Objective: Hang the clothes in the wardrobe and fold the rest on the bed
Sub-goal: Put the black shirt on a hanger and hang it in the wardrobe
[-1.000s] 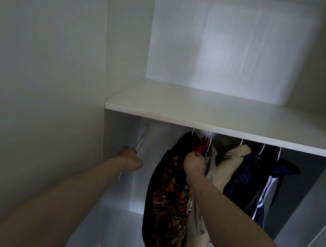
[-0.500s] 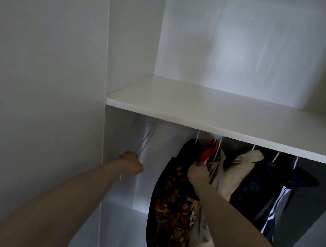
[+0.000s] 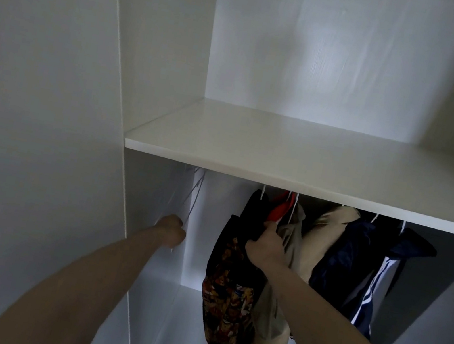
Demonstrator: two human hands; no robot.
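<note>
Wardrobe (image 3: 53, 80): white, open, seen from below shelf height; hanging bay dim beneath.
Shelf (image 3: 298, 154): bare white board across the bay, hiding the rail under its front edge.
Hung clothes (image 3: 354, 270): bunched at mid-rail to right — black patterned shirt (image 3: 227, 299) leftmost, beige garment (image 3: 289, 274) beside it, navy striped jacket (image 3: 372, 288) furthest right; long axes hanging straight down.
Gap: clear stretch of rail between spare hangers and patterned shirt, well suited, by the look of it, to the next garment.
Right hand (image 3: 265, 247): fingers closed on cloth at the shoulder line between patterned shirt and beige garment, just under a red hanger (image 3: 279, 211).
Left hand (image 3: 171, 231): fingers closed, apparently around thin wire hangers (image 3: 194, 193) hanging at far left by the side wall; nearer hand to those spares, directly above the fist.
</note>
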